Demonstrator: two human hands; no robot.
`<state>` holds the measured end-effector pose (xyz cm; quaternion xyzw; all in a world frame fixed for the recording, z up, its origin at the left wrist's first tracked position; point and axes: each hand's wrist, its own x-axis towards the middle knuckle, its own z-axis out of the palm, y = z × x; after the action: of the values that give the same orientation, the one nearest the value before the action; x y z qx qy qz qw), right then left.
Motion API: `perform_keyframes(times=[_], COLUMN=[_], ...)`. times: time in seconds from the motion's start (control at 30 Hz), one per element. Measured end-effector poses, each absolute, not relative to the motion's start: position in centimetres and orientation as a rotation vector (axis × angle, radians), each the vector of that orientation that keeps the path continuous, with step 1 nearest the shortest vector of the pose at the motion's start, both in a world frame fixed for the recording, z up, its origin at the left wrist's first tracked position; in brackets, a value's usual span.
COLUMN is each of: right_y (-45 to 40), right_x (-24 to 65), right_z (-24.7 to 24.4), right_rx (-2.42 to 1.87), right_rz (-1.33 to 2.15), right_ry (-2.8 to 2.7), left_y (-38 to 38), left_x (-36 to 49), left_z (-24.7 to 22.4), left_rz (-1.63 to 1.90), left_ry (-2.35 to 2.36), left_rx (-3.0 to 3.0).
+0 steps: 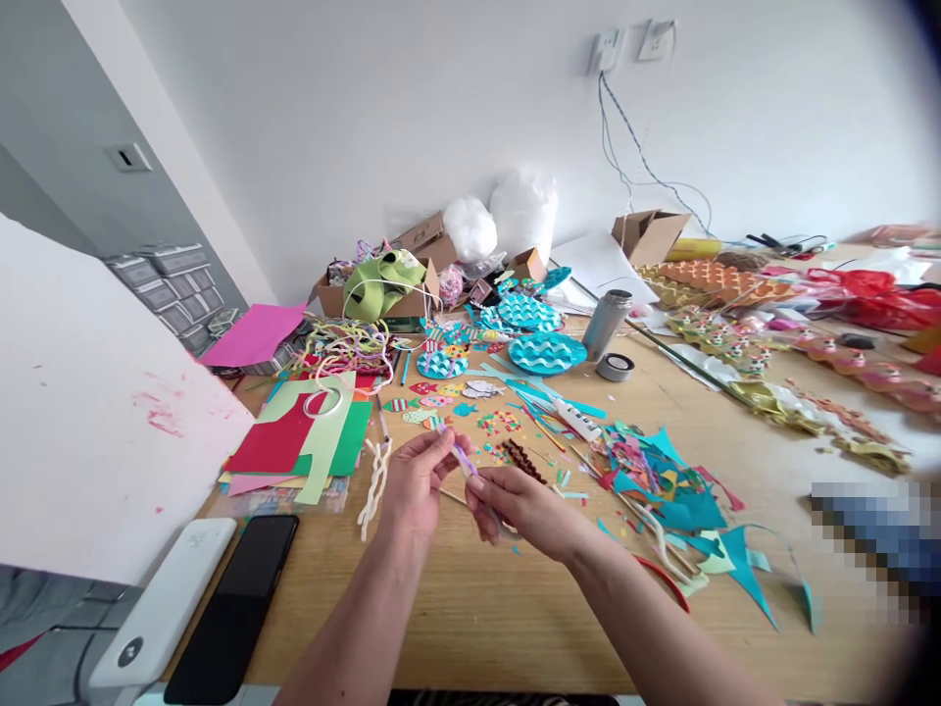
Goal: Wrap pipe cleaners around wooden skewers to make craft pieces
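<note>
Between my hands is a thin white and purple strip point(463, 459) that looks like twisted pipe cleaners. My left hand point(420, 476) pinches its upper end between thumb and fingers. Lower down, my right hand point(515, 498) grips the same strip, its fingers curled and partly hiding it. White wavy pipe cleaners point(374, 487) lie just left of my left hand. Beyond my right hand rests a dark brown twisted piece point(523, 459). Paper fish cutouts point(430, 402) and small colourful paper bits point(500, 422) lie past my fingertips.
A phone point(233, 608) and a white device point(166, 598) lie at the front left. Coloured paper sheets point(345, 441) are stacked left. Blue paper scraps point(683, 505), a glue bottle point(577, 420), a steel flask point(609, 324) and blue decorated plates point(545, 353) spread across the table.
</note>
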<state>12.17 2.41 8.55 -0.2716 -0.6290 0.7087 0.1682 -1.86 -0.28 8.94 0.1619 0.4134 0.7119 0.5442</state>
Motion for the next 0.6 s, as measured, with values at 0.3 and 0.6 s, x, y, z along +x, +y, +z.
perform_keyframes(times=[0.3, 0.6], right_y=[3.4, 3.3], right_x=[12.0, 12.3], right_z=[8.0, 8.4], right_rx=[-0.529, -0.445], right_rz=[2.28, 2.349], right_ry=[-1.801, -1.78], left_y=[1.0, 1.5], left_x=[-4.6, -5.4], left_z=[8.5, 8.6], left_rz=[1.778, 1.811], left_ry=[1.013, 1.004], left_rx=[0.317, 0.299])
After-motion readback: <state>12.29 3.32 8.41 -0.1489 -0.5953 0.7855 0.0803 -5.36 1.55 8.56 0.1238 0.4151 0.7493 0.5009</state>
